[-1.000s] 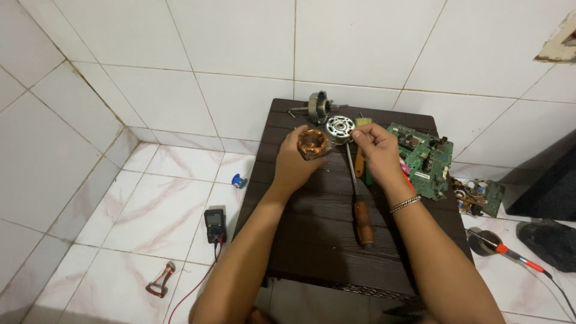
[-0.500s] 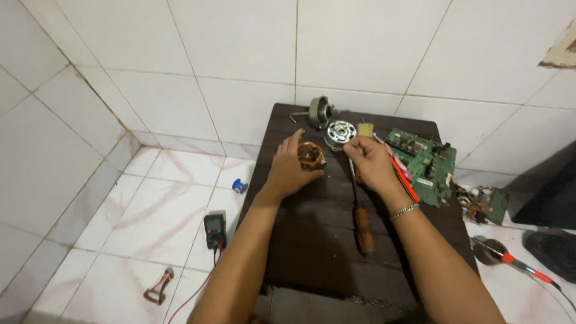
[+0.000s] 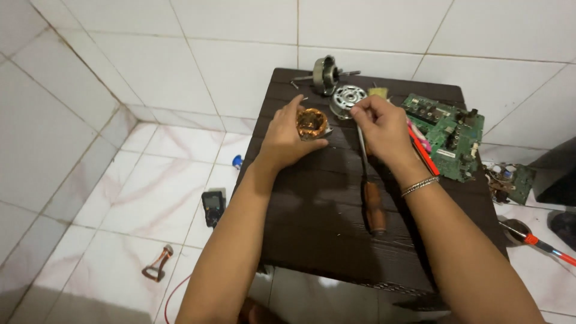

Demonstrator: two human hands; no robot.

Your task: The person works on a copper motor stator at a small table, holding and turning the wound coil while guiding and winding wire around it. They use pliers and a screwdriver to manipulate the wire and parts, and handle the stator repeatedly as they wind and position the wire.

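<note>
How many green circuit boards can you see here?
2: a large green circuit board on the dark table's right edge, and a smaller one on the floor beside it. Others may be hidden.

Bare dark table (image 3: pixel 324 228) near edge, screwdriver (image 3: pixel 371 192) lying midway, circuit board (image 3: pixel 447 135) crowding right.

Off the dark wooden table (image 3: pixel 312 240), a black multimeter (image 3: pixel 213 205) sat on the white tiled floor (image 3: pixel 120 198) at about 9 o'clock, with a small copper coil (image 3: pixel 156 264) lower down around 8. A green circuit board (image 3: pixel 447 135) hung over the table's 2 o'clock edge, and a second board (image 3: pixel 510 183) lay just past it at 3.
</note>
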